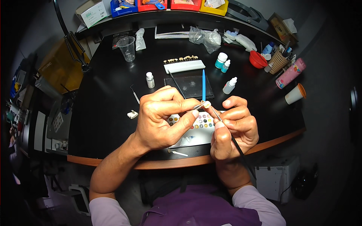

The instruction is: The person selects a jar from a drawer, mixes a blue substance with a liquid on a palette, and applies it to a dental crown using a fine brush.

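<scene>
In the head view, a small pale piece [207, 104] is held up over the table [113, 139], nearer its front edge than its back edge. The piece is found just off the fingertips of the left hand [160, 115], to their right; that hand is judged the nearer. The left thumb and forefinger are clamped on a slim metal holder [198, 107], by which the piece appears to be carried. The fingers of the right hand [237, 126] are closed on a dark brush [239, 148], whose long axis is slanted from beside the piece down and rightward past the front edge. Whether the piece is touched by the brush tip or a right finger cannot be told; its own long axis is too small to be read. A white palette [196, 139] is placed below, by the front edge.
</scene>
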The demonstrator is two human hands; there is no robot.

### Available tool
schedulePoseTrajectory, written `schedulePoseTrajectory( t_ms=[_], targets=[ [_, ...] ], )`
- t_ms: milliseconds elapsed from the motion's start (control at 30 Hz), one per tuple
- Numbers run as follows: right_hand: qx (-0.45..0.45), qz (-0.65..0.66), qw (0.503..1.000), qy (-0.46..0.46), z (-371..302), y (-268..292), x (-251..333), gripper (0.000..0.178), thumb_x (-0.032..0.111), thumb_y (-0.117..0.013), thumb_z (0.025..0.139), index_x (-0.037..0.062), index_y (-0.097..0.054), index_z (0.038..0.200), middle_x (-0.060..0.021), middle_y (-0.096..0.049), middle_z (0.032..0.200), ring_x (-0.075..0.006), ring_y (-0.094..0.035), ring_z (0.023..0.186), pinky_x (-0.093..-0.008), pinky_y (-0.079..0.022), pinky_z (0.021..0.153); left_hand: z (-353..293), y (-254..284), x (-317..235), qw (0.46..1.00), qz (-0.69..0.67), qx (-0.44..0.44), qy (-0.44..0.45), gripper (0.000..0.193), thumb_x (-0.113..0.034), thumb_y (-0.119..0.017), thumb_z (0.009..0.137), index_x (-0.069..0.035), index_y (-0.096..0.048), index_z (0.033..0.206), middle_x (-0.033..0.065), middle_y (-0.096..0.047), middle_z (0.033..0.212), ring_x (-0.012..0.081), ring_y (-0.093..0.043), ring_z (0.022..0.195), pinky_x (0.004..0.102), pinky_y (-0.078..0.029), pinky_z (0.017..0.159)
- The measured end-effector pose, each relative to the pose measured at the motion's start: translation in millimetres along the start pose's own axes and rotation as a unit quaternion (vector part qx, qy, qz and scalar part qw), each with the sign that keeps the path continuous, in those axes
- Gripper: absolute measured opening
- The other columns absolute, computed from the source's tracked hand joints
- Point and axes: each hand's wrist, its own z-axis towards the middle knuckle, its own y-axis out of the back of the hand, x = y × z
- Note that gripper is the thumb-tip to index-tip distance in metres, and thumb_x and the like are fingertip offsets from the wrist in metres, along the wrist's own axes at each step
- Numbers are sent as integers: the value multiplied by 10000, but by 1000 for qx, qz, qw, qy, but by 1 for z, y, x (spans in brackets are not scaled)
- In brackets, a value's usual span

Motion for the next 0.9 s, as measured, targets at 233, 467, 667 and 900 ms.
schedulePoseTrajectory(
  t_ms=[233, 467, 667, 900],
  targets=[
    [12, 26, 1000, 5, 5, -2, 3, 153, -17, -695, 865, 14, -553, 914, -123, -621, 851, -267, -577, 1040, -418, -639, 879, -1, 2, 1, 1000, -2, 8, 8, 205, -25, -761, 846, 16, -800, 1044, 26, -593, 704, 58, -476, 569, 242, -331, 500],
    [-20, 80, 997, 2, 1, -10, 2, 166, -90, -653, 888, -3, -539, 972, -143, -610, 894, -261, -557, 1073, -424, -659, 879, -2, 1, -7, 982, -112, 25, 150, 198, -44, -664, 967, 49, -775, 1102, 72, -722, 800, 68, -639, 690, 247, -498, 593],
    [-6, -8, 1000, 24, 2, -8, 0, 198, -110, -684, 856, 11, -570, 965, -133, -649, 891, -270, -602, 1022, -402, -660, 859, -2, 0, -12, 932, -236, 36, 274, 243, -95, -640, 1005, 71, -752, 1143, 131, -787, 1018, 105, -700, 888, 239, -552, 787],
    [15, -88, 995, 54, 5, -5, 1, 219, -100, -728, 830, 28, -592, 944, -111, -681, 873, -274, -637, 975, -383, -631, 820, -3, -5, -8, 944, -229, 23, 237, 272, -148, -635, 1006, 39, -752, 1165, 12, -704, 778, -1, -465, 581, 188, -323, 509]
  ],
)
